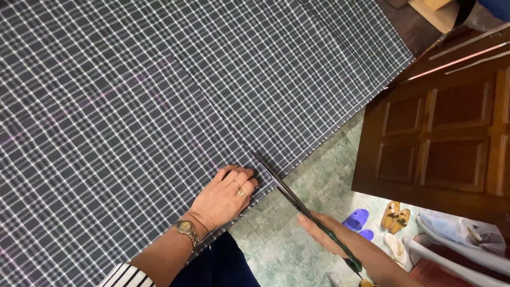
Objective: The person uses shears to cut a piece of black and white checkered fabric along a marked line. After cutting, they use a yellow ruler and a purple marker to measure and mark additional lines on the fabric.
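So from the head camera we're looking down at a big sheet of dark plaid fabric (159, 95), grey-black with white check lines, spread flat and covering most of the view. Faint pinkish chalk lines run across it, and a straight crease or cut line heads diagonally toward the near edge.

Our left hand (226, 194) lies palm down on the fabric right at that near edge, fingers curled in a bit and pressed against the cloth, not wrapped around anything. We can see a ring on one finger and a gold wristwatch (187, 229) on the wrist, plus a striped sleeve (125, 276) at the bottom of the frame.

Our right hand (332, 239) is off the fabric, over the floor, with fingers closed around the dark green handles of a pair of scissors (297, 204). The blades point up and to the left, and the tip sits right at the fabric edge, just beside the left hand's fingertips. The blades look nearly together, though we can't tell for sure if they're biting into the cloth.

Off to the right there's a brown wooden panelled door (441, 127). Below it, on the greenish tiled floor (319, 170), sit purple sandals (358, 220) and tan sandals (397, 215) close together, with a white plastic chair (457, 255) in the lower right corner.
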